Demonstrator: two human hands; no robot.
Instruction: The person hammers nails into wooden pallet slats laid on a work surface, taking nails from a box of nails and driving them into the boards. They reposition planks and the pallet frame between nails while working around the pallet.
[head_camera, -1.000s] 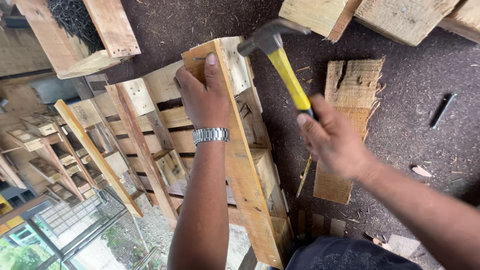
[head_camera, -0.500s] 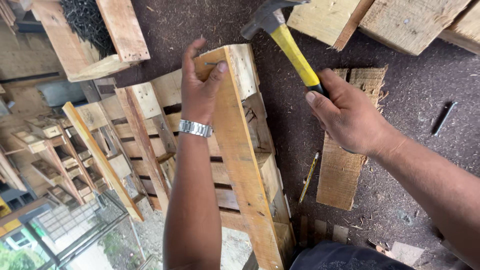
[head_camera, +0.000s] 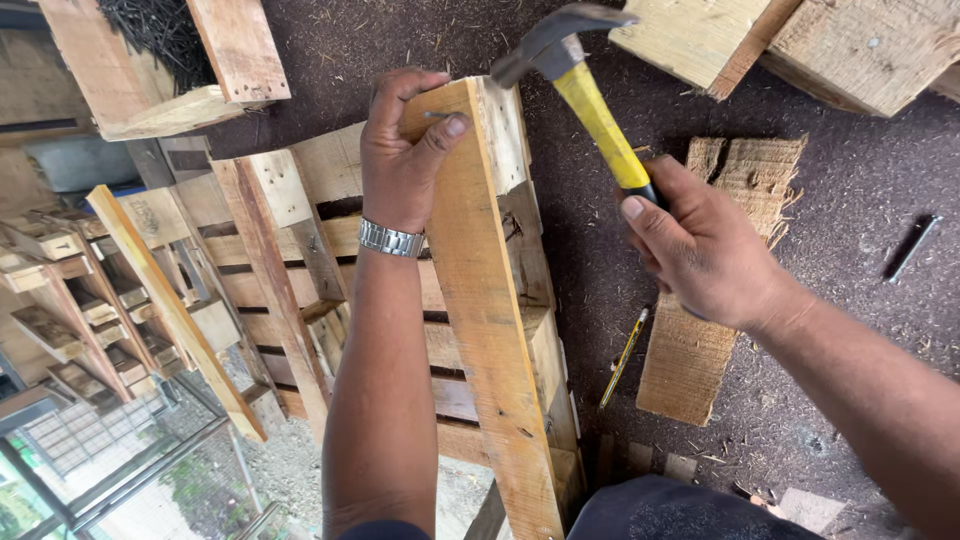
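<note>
An upright wooden pallet (head_camera: 490, 300) stands in front of me, its top plank running away from me. My left hand (head_camera: 405, 150), with a metal watch on the wrist, pinches a small nail (head_camera: 436, 116) against the far end of that plank. My right hand (head_camera: 700, 245) grips the yellow handle of a claw hammer (head_camera: 590, 95). The hammer's dark head hangs just to the right of the plank's end, a little above the nail.
A loose board (head_camera: 720, 290) lies flat on the dark ground to the right, with a yellow pencil (head_camera: 625, 355) beside it. A dark nail or bolt (head_camera: 910, 248) lies far right. Timber blocks (head_camera: 800, 45) sit at top right, a wooden box (head_camera: 150, 60) top left, more pallets (head_camera: 90, 300) at left.
My left hand has shifted from gripping the plank's end to pinching a nail on it. The hammer has swung up and away from me, its head now beside the plank's end.
</note>
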